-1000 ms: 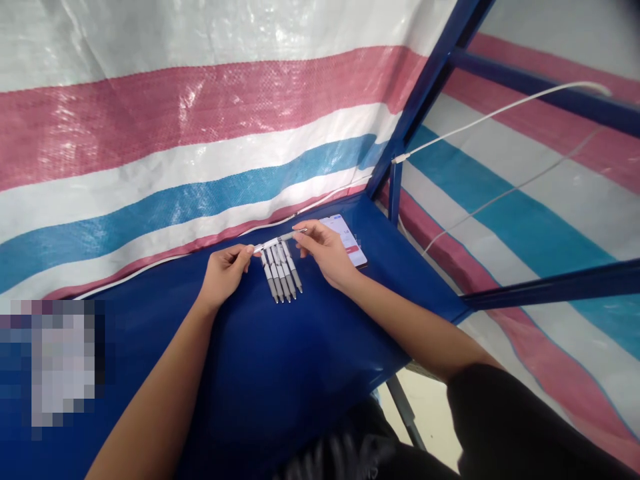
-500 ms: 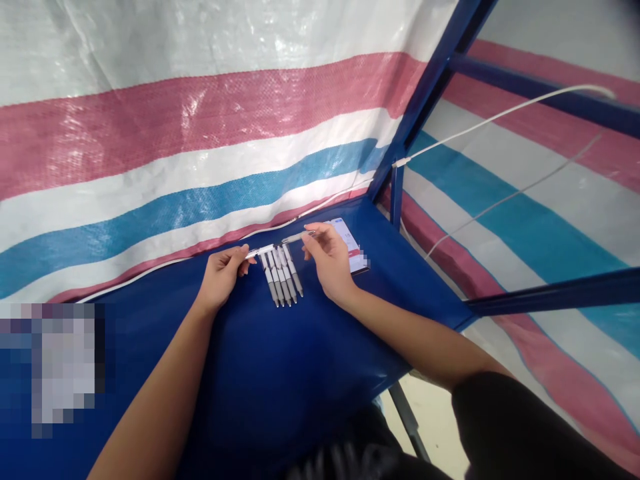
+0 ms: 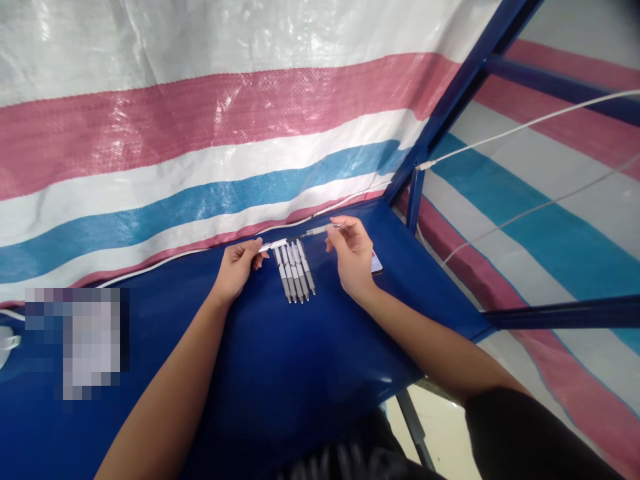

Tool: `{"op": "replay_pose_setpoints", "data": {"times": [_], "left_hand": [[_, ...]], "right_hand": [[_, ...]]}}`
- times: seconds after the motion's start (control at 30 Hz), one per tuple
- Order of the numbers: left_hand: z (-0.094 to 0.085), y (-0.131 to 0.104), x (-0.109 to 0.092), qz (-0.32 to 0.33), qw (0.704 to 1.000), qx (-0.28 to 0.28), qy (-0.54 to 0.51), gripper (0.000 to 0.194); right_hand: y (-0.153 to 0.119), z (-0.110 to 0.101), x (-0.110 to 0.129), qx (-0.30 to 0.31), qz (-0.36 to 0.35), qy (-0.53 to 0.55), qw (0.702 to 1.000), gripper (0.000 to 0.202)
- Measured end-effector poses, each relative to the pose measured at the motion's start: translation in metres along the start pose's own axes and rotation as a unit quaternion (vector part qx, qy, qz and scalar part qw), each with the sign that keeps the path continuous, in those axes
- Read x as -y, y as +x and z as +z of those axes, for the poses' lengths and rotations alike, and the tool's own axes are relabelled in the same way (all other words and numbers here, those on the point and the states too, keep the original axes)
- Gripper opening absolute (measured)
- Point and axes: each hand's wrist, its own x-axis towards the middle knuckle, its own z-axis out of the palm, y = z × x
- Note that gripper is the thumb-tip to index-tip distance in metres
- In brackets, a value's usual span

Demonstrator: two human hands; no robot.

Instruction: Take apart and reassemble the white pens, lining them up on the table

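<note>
My left hand is closed on the white upper barrel of a pen, its far end pointing right. Across from it, my right hand pinches a pale grey pen part whose thin dark end points left toward the white barrel. A small gap lies between the two parts; whether a refill bridges it I cannot make out. Just below them, several white-and-grey pens lie side by side on the blue tabletop, tips toward me. Behind my right hand a phone is mostly hidden.
A pixelated pale object lies on the left of the table, with part of a white object beyond it. A white cable runs along the back edge. Blue frame bars and striped sheeting enclose the right and back.
My right hand has drawn slightly away from the left, widening the gap between the pen parts. It now covers more of the phone. The view has shifted a little to the left.
</note>
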Motion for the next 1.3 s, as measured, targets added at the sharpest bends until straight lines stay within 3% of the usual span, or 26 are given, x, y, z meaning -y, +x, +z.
{"op": "replay_pose_setpoints", "data": {"times": [0.27, 0.43, 0.53, 0.63, 0.73, 0.83, 0.93, 1.07, 1.2, 1.3], "left_hand": [[0.001, -0.004, -0.010, 0.043, 0.997, 0.023, 0.067, 0.059], [0.005, -0.006, -0.012, 0.049, 0.996, 0.029, 0.072, 0.053], [0.010, -0.006, -0.012, 0.043, 0.997, 0.020, 0.063, 0.049], [0.014, -0.007, -0.012, 0.039, 0.998, 0.009, 0.048, 0.049], [0.014, -0.008, -0.011, 0.036, 0.999, 0.006, 0.034, 0.048], [0.011, -0.007, -0.009, 0.028, 0.999, 0.009, 0.023, 0.046], [0.010, -0.008, -0.008, 0.022, 0.999, 0.019, 0.018, 0.044], [0.010, -0.008, -0.008, 0.021, 0.999, 0.023, 0.023, 0.043], [0.011, -0.009, -0.012, 0.026, 0.999, 0.028, 0.033, 0.044], [0.009, -0.008, -0.018, 0.027, 0.998, 0.017, 0.052, 0.042]], "right_hand": [[0.001, -0.001, -0.002, 0.109, 0.040, 0.009, 0.993, 0.021], [0.012, -0.008, -0.009, 0.117, 0.053, -0.010, 0.992, 0.035], [0.016, -0.014, -0.012, 0.137, 0.061, -0.071, 0.986, 0.055], [0.018, -0.019, -0.011, 0.174, 0.045, -0.199, 0.963, 0.071], [0.021, -0.024, -0.009, 0.181, 0.003, -0.205, 0.962, 0.054], [0.024, -0.026, -0.007, 0.234, -0.009, -0.216, 0.948, 0.051], [0.023, -0.027, -0.006, 0.247, 0.018, -0.282, 0.927, 0.065], [0.023, -0.026, -0.007, 0.249, -0.002, -0.240, 0.938, 0.059], [0.024, -0.025, -0.008, 0.250, 0.034, -0.268, 0.930, 0.069], [0.021, -0.021, -0.007, 0.245, -0.025, -0.229, 0.942, 0.056]]}}
